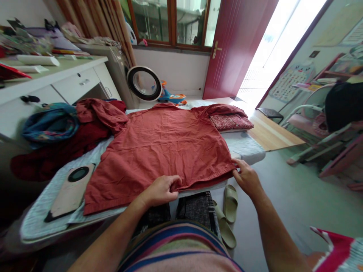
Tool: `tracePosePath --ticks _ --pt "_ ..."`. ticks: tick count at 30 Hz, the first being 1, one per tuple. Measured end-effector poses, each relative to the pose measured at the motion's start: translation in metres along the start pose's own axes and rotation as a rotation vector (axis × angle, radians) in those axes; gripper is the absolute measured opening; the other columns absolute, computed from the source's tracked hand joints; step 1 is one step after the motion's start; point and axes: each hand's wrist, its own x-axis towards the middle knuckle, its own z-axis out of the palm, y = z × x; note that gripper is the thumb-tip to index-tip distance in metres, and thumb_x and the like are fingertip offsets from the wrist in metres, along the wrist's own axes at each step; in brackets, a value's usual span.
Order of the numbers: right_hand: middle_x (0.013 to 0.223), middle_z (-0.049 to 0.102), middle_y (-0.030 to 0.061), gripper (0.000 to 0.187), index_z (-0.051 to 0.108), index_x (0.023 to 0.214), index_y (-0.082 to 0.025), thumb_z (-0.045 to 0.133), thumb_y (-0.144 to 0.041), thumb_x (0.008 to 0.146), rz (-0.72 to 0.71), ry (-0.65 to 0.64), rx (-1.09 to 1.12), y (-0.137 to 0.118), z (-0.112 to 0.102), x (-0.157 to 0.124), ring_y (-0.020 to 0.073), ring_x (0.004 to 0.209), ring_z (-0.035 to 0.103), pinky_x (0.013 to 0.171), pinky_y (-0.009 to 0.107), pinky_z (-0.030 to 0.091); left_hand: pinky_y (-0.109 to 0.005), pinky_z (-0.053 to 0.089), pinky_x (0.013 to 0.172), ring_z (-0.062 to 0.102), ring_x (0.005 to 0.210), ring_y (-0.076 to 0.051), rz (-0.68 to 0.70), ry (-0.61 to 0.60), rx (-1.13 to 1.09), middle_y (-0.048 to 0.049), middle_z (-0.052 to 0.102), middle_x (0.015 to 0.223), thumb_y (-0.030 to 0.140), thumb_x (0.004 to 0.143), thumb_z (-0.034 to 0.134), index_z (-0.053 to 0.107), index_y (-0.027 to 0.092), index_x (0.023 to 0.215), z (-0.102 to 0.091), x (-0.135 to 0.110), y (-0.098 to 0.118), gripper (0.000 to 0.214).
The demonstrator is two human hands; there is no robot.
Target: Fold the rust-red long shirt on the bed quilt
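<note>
A rust-red shirt (164, 147) lies spread flat, back up, on a padded ironing board (42, 223). My left hand (161, 189) pinches the shirt's near hem around the middle, fingers curled over the cloth. My right hand (246, 175) grips the hem's right corner at the board's edge. Both sleeves lie out to the far sides.
A phone (69, 190) lies face down on the board's left end. Dark red and blue clothes (56, 132) are heaped at the left by a white desk (56, 81). A folded patterned cloth (231, 121) sits at the far right. Green slippers (228, 211) lie on the floor.
</note>
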Motion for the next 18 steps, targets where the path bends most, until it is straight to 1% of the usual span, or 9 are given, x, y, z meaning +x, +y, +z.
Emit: tracePosePath --ticks 2,4,6,8,10,12,15,18 --pt "0.108 0.067 0.0109 0.039 0.057 0.123 -0.018 0.047 -0.024 0.086 0.07 0.013 0.007 0.0 0.002 0.002 0.0238 0.092 0.065 0.085 0.038 0.052 -0.022 0.033 0.059 0.051 0.065 -0.012 -0.008 -0.004 -0.012 0.0045 0.056 0.072 0.02 0.07 0.053 0.06 0.021 0.116 -0.002 0.001 0.001 0.046" --pt "0.102 0.069 0.0091 0.041 0.058 0.123 -0.019 0.048 -0.021 0.083 0.086 -0.012 -0.018 0.001 0.004 0.003 0.0235 0.085 0.065 0.081 0.037 0.052 -0.023 0.034 0.059 0.052 0.066 -0.013 -0.013 -0.022 -0.017 0.0044 0.056 0.073 0.02 0.07 0.052 0.058 0.022 0.123 -0.004 0.003 0.003 0.053" --pt "0.099 0.068 0.0074 0.04 0.06 0.117 -0.02 0.049 -0.018 0.078 0.062 -0.003 -0.011 0.005 0.002 0.004 0.0231 0.085 0.064 0.08 0.036 0.051 -0.023 0.034 0.058 0.052 0.066 -0.013 -0.015 -0.045 -0.016 0.0039 0.056 0.073 0.02 0.07 0.051 0.06 0.022 0.117 -0.007 0.004 0.004 0.048" --pt "0.095 0.067 0.0057 0.034 0.063 0.105 -0.022 0.049 -0.015 0.075 0.047 0.078 0.045 0.011 -0.003 0.005 0.0218 0.085 0.063 0.079 0.035 0.05 -0.023 0.034 0.058 0.052 0.065 -0.013 -0.02 -0.04 -0.009 0.0037 0.056 0.073 0.02 0.069 0.051 0.062 0.021 0.106 -0.008 0.005 0.004 0.038" --pt "0.093 0.063 0.0045 0.028 0.064 0.096 -0.022 0.05 -0.014 0.073 0.049 0.164 0.114 0.017 -0.007 0.006 0.0203 0.083 0.06 0.079 0.034 0.049 -0.022 0.034 0.057 0.05 0.065 -0.012 -0.02 -0.025 -0.008 0.0041 0.055 0.072 0.02 0.068 0.051 0.059 0.02 0.097 -0.009 0.006 0.003 0.03" --pt "0.095 0.058 0.0043 0.026 0.065 0.091 -0.022 0.05 -0.013 0.072 0.045 0.205 0.18 0.021 -0.009 0.006 0.0199 0.086 0.058 0.08 0.035 0.049 -0.022 0.034 0.057 0.049 0.064 -0.012 -0.013 -0.018 -0.026 0.0047 0.054 0.072 0.019 0.068 0.051 0.056 0.021 0.094 -0.008 0.007 0.001 0.027" --pt "0.101 0.056 0.0053 0.026 0.066 0.085 -0.022 0.047 -0.011 0.07 -0.006 0.191 0.272 0.02 -0.007 0.005 0.0209 0.097 0.057 0.087 0.037 0.048 -0.021 0.033 0.056 0.048 0.064 -0.011 -0.004 -0.017 -0.047 0.0057 0.053 0.071 0.02 0.069 0.05 0.054 0.021 0.096 -0.008 0.006 0.0 0.027" --pt "0.102 0.059 0.0055 0.027 0.067 0.078 -0.022 0.045 -0.009 0.07 -0.033 0.144 0.309 0.018 -0.005 0.004 0.0208 0.1 0.057 0.091 0.038 0.047 -0.021 0.032 0.057 0.048 0.065 -0.011 0.006 -0.032 -0.015 0.0051 0.052 0.071 0.02 0.07 0.049 0.054 0.02 0.086 -0.007 0.006 0.0 0.017"
